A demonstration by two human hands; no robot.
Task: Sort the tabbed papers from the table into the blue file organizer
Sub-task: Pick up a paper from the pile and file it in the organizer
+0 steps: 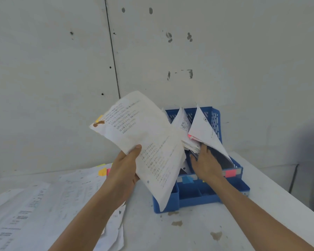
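My left hand [124, 166] grips a printed white sheet [143, 134] in the air, thumb on top; a yellow tab and a brown stain sit at its upper left corner. The sheet hangs in front of the left part of the blue file organizer [205, 195]. My right hand [206, 164] reaches into the organizer, fingers straight, pressing against the papers [200, 124] that stand in it. Pink and light blue labels mark the organizer's front dividers. Loose tabbed papers [43, 205] lie spread over the table on the left.
The white table [197, 232] carries a few brown stains near the organizer's front. A grey wall stands close behind. The table's right edge runs diagonally at the right, with a dark cable and a blue object beyond it.
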